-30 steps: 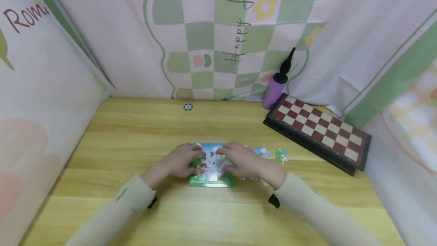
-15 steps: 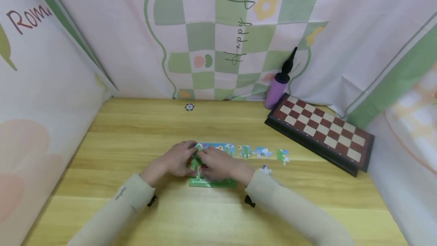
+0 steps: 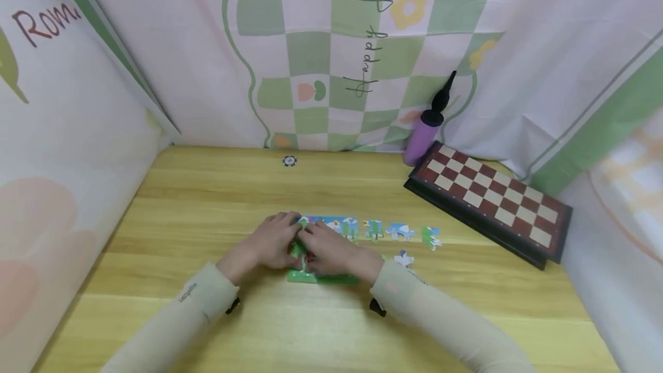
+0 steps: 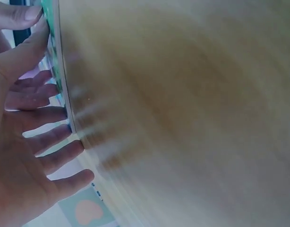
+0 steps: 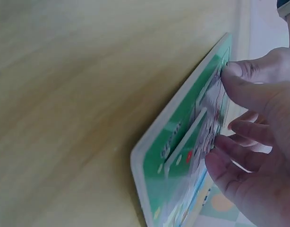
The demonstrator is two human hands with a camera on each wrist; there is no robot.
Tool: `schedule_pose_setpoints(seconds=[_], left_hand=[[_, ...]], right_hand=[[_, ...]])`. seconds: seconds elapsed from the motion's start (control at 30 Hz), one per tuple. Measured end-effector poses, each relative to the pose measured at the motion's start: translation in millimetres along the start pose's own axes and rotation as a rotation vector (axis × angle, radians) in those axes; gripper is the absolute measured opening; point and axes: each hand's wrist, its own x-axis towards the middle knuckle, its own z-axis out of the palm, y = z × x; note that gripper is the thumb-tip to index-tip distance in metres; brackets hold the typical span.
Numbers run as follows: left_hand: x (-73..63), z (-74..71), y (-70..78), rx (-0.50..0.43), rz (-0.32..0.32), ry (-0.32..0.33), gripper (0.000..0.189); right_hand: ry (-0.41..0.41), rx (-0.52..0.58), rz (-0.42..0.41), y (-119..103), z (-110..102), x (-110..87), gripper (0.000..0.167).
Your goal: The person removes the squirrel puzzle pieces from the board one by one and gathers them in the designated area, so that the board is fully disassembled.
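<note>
A jigsaw puzzle board [image 3: 323,278] with a green border lies on the wooden table, largely covered by both hands. My left hand [image 3: 271,242] is at the board's left side, and in the left wrist view its outstretched fingers [image 4: 64,156] reach the board's edge. My right hand [image 3: 328,249] lies across the board, close against the left one. In the right wrist view, its thumb and fingertips touch the puzzle's surface. The picture section [image 5: 185,151] there shows a raised edge above the green border [image 5: 157,168].
Loose jigsaw pieces lie right of the board, among them a blue one [image 3: 400,231], a green one [image 3: 430,238] and a white one [image 3: 403,258]. A folded chessboard [image 3: 489,200] and a purple pump [image 3: 422,140] stand back right. A small round token [image 3: 289,161] lies at the back.
My right hand has moved left over the board toward the left hand, uncovering loose pieces at the right. The left hand has stayed at the board's left side.
</note>
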Motion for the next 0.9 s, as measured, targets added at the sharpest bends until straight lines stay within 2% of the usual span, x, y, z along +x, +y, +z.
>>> schedule_pose_setpoints(seconds=[0.37, 0.77, 0.9], left_hand=[[3.4, 5.4, -1.3, -0.002, -0.001, 0.034, 0.084], [5.5, 6.4, -1.7, -0.038, -0.038, -0.001, 0.076], [6.0, 6.6, -2.8, -0.029, -0.045, -0.001, 0.078]], right_hand=[[-0.019, 0.041, 0.043, -1.1, 1.5, 6.9, 0.076], [0.021, -0.031, 0.019, -2.2, 3.4, 5.4, 0.068], [0.024, 0.005, 0.012, -2.3, 2.7, 5.0, 0.070]])
